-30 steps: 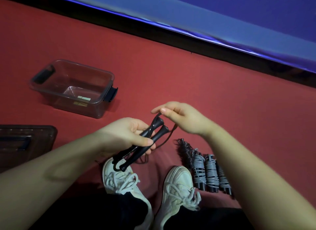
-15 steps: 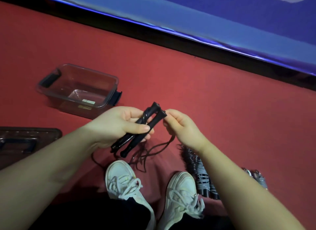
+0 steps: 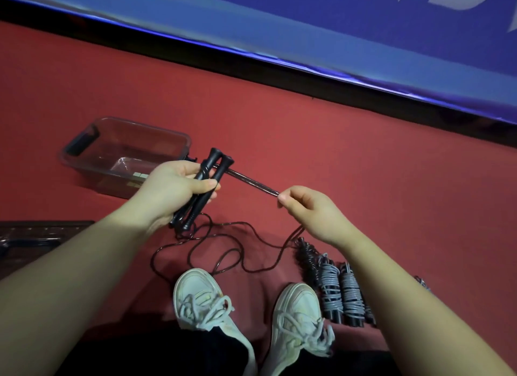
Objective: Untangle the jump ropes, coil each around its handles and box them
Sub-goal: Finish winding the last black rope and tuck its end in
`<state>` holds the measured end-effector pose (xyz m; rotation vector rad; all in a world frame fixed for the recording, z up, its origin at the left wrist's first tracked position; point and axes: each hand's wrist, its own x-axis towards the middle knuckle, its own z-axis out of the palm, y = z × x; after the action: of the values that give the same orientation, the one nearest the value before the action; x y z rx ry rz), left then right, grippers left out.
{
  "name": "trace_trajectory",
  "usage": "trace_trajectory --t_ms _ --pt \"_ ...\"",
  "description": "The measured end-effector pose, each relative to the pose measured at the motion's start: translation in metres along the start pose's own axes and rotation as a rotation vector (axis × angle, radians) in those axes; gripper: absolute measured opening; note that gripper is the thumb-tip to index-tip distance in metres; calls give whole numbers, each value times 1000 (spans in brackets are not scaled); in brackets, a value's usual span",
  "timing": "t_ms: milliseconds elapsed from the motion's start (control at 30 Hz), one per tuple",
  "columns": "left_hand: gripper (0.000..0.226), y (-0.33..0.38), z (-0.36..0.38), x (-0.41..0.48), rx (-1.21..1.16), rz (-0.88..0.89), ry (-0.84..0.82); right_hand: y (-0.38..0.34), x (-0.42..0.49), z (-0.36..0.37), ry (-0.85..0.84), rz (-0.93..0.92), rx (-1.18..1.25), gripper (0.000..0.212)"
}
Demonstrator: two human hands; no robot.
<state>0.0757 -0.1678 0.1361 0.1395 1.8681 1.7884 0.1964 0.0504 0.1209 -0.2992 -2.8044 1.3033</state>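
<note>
My left hand grips two black jump-rope handles held side by side, tops pointing up. A dark cord runs taut from the handles to my right hand, which pinches it between thumb and fingers. The cord's slack lies in loose loops on the red floor in front of my shoes. Several coiled ropes, grey and black, lie side by side on the floor below my right wrist. A clear plastic box with black handles stands open behind my left hand.
A dark box lid lies on the floor at the left edge. My two white sneakers are at the bottom centre. A black strip and a blue banner border the red floor at the back.
My right hand has moved right, away from the handles, drawing the cord out straight. My left hand has lifted the handles slightly toward the box. Cord loops now lie spread on the floor.
</note>
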Motion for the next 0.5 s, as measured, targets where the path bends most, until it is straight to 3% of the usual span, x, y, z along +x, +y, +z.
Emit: trace_trajectory --t_ms 133,200,300,400,500 --pt "16 3 -8 15 27 -2 104 -1 -6 -14 100 -24 -301 15" --pt "13 2 -7 22 146 -4 118 -9 -13 -16 216 -142 -559 23" --pt "12 4 0 27 622 80 126 -35 -22 -25 380 -487 -797 31" --pt "15 14 15 17 1139 206 35 -66 -23 -43 368 -669 -1034 27" --pt "26 20 33 3 1335 276 -154 -94 -13 -64 279 -764 -1195 15"
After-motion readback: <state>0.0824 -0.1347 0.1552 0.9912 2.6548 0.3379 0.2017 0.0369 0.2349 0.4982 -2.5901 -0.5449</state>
